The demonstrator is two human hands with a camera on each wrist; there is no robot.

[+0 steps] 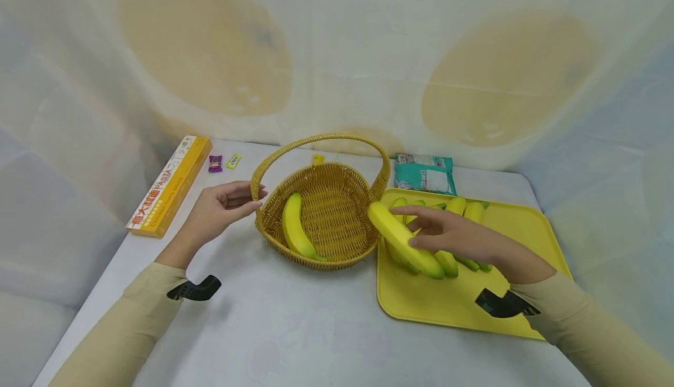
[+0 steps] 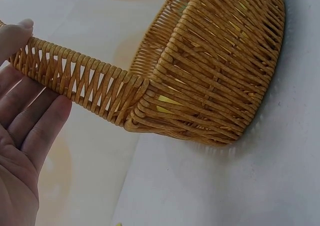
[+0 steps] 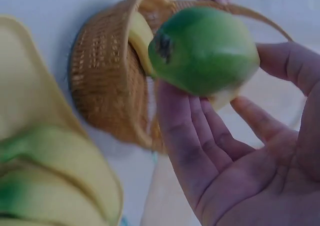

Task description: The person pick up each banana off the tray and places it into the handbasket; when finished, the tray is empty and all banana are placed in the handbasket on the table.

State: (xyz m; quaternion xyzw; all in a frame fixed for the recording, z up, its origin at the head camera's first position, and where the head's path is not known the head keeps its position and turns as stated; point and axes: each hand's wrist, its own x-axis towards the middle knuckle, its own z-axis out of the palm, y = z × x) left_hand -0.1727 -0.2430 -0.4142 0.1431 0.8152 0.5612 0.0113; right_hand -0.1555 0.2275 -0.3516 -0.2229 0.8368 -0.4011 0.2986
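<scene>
My left hand (image 1: 216, 210) pinches the left side of the upright handle (image 2: 80, 73) of a brown wicker basket (image 1: 339, 217), thumb on one face and fingers on the other. One yellow banana (image 1: 295, 226) lies in the basket along its left side. My right hand (image 1: 460, 236) grips another banana (image 1: 404, 242) between thumb and fingers, just right of the basket's rim and over the yellow tray (image 1: 437, 305). Its green end (image 3: 200, 50) faces the camera in the right wrist view. More bananas (image 1: 474, 211) lie on the tray, partly hidden behind my right hand.
A teal packet (image 1: 424, 173) lies behind the tray. At the left, a yellow pasta box (image 1: 171, 188) lies near two small wrapped pieces, one purple (image 1: 215, 163) and one yellow (image 1: 234, 161). Another small yellow piece (image 1: 317, 158) sits behind the basket. Pale curtains (image 1: 358, 41) enclose the table.
</scene>
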